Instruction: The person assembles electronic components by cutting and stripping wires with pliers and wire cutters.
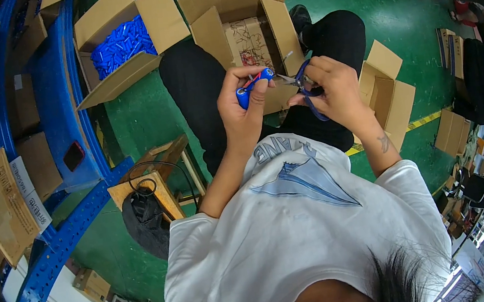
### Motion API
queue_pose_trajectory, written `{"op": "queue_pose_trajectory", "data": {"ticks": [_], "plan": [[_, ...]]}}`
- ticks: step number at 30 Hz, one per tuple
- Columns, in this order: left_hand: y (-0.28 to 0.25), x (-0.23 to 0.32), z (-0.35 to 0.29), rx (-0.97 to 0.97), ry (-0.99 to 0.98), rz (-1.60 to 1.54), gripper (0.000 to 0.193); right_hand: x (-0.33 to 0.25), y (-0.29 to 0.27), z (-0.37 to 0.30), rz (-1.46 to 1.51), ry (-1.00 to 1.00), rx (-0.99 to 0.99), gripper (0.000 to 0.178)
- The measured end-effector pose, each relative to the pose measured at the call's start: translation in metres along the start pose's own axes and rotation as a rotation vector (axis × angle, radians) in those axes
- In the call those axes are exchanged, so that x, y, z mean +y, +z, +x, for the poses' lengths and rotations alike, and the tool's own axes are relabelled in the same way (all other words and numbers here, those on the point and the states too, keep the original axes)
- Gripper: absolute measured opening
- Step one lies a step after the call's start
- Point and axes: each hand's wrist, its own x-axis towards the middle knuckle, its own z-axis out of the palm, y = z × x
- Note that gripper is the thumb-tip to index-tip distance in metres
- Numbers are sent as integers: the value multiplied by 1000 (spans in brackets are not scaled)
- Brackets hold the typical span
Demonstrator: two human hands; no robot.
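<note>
In my left hand (237,110) is a blue battery pack (243,97) of cylindrical cells, with a bit of red showing on it. My fingers and thumb wrap round it, hiding part of the pack. My right hand (336,88) grips scissors (316,113) with dark blue handles. The blades point left toward the pack's right end, close to it; whether they touch it I cannot tell. Below both hands, between my legs, stands an open cardboard box (208,34) with thin red and dark wire scraps on its bottom.
Left of my knee, an open carton (162,16) holds many blue cylindrical cells (123,45). Another open carton (400,108) stands right of me. A wooden stool (166,199) with a black bag (144,217) is at my left, beside a blue rack (75,99) bearing a phone (74,155).
</note>
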Motion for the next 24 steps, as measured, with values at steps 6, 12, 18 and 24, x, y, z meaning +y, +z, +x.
{"op": "queue_pose_trajectory", "data": {"ticks": [6, 12, 18, 24], "plan": [[1, 0, -1, 3, -3, -2, 21, -2, -2, 1, -64, 6, 29, 42], [-11, -1, -2, -61, -43, -83, 25, 7, -5, -5, 29, 50, -43, 42], [-5, -3, -2, -68, 62, -30, 30, -3, -6, -4, 52, 24, -17, 41], [-5, -6, -2, -73, 82, 5, 30, -3, -6, -4, -7, -9, -3, 39]]}}
